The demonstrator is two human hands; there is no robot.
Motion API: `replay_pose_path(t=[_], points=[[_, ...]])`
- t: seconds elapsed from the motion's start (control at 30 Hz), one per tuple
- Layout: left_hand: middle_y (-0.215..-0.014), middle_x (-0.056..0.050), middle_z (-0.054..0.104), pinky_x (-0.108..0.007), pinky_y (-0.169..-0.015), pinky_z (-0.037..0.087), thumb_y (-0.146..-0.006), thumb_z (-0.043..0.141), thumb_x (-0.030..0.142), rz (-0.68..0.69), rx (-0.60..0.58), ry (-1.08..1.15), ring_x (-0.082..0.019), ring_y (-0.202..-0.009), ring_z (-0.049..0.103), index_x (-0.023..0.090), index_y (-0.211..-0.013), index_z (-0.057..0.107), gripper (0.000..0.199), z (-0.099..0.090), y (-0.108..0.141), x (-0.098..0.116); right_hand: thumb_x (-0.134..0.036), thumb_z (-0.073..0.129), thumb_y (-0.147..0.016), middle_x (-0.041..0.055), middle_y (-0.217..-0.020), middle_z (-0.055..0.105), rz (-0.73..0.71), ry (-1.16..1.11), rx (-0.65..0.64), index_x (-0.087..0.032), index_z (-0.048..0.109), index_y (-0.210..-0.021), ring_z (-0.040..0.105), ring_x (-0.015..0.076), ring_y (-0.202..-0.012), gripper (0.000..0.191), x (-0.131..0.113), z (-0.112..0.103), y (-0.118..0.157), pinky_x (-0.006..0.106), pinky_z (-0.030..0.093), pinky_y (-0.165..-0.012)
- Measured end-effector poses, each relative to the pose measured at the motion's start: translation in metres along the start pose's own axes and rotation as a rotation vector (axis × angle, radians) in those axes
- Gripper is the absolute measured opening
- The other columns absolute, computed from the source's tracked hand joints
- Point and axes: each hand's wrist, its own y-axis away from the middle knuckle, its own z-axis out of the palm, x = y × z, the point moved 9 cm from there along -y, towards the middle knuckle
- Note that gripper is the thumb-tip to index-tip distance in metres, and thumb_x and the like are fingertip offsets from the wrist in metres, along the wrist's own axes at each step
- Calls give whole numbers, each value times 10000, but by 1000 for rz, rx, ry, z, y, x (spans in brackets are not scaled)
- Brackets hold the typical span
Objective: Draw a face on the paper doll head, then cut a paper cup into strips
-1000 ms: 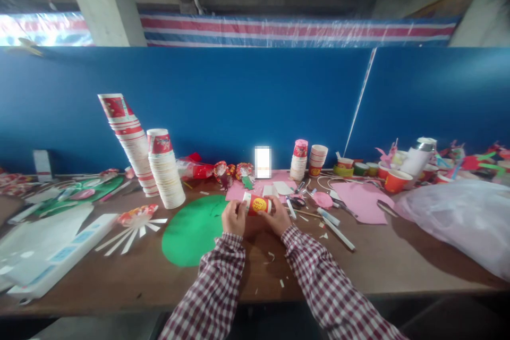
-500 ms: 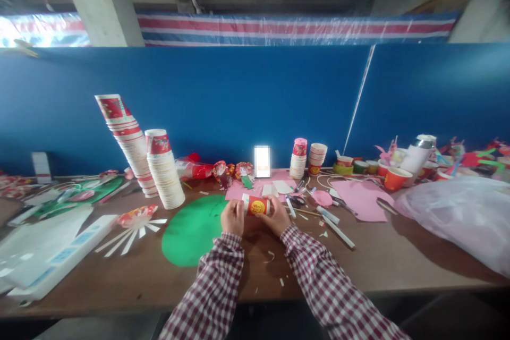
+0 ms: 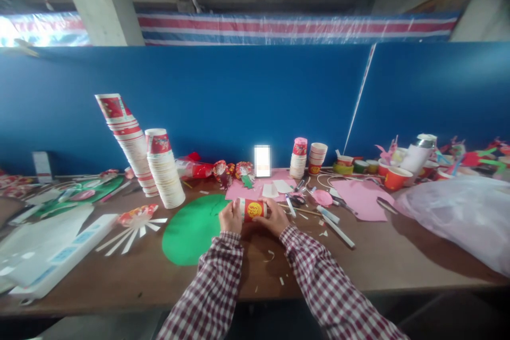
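Note:
A red and white paper cup (image 3: 253, 211) with a round yellow print lies on its side between my hands, just above the brown table. My left hand (image 3: 231, 218) grips its left end. My right hand (image 3: 274, 218) is closed round its right end, the thumb resting on the printed side. To the left of my left hand lies a large green paper circle (image 3: 191, 234). Beyond the cup are a pink paper sheet (image 3: 235, 191) with white paper pieces (image 3: 271, 190) on it. Scissors (image 3: 297, 200) and a white marker (image 3: 290, 206) lie right of my right hand.
Two tall paper-cup stacks (image 3: 165, 180) stand left, one leaning. Shorter cup stacks (image 3: 298, 162) stand at the back. A cup cut into strips (image 3: 137, 218) and a long white box (image 3: 64, 255) lie left. A plastic bag (image 3: 458, 212) and a thermos (image 3: 418, 156) are right.
The cup has moved slightly left and a little lower, and its yellow print has shifted with it. Both hands moved along, still holding it.

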Motion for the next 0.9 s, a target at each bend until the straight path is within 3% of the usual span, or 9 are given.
replay_pose_path(t=[0.17, 0.27, 0.47, 0.63, 0.77, 0.9], points=[[-381, 33, 389, -238, -399, 298, -863, 268, 495, -133, 77, 84, -102, -361, 362, 205, -504, 420, 485, -7, -5, -15, -340, 762, -597, 65, -1051, 585, -37, 20, 2, -203, 541, -1076, 557, 232, -974, 545, -6, -3, 1, 370, 437, -874], [-374, 38, 396, -237, -396, 341, -879, 162, 506, -171, 66, 151, -111, -346, 397, 190, -592, 486, 536, -5, -5, -19, -311, 766, -592, 61, -1031, 581, -75, 55, 25, -201, 536, -1071, 551, 228, -957, 542, -13, -8, 1, 360, 445, -853], [-464, 27, 467, -209, -454, 344, -743, 509, 532, -70, -113, 202, -90, -464, 424, 162, -532, 534, 428, 12, -3, -5, -308, 753, -597, 82, -1075, 560, -56, 35, 92, -194, 522, -1072, 535, 243, -1010, 540, -11, -15, 0, 376, 447, -880], [-516, 17, 550, -206, -501, 382, -760, 508, 468, -41, -197, 229, -100, -499, 475, 154, -631, 611, 355, 19, 0, 2, -435, 637, -707, 130, -1130, 555, 114, -108, 179, -174, 451, -1183, 572, 254, -998, 574, 8, -22, 0, 402, 482, -841], [-539, 12, 590, -210, -515, 414, -737, 551, 429, -39, -258, 252, -107, -495, 506, 159, -706, 646, 288, 25, 4, 5, -419, 614, -733, 126, -1080, 589, 99, -90, 157, -171, 499, -1139, 590, 249, -964, 490, 2, -23, -1, 399, 485, -841], [-533, 14, 569, -213, -504, 412, -754, 531, 413, -64, -227, 251, -105, -484, 486, 156, -704, 627, 278, 24, 4, 1, -405, 638, -717, 109, -1082, 594, 80, -77, 156, -183, 519, -1105, 582, 244, -967, 462, -2, -23, 0, 401, 474, -857]])
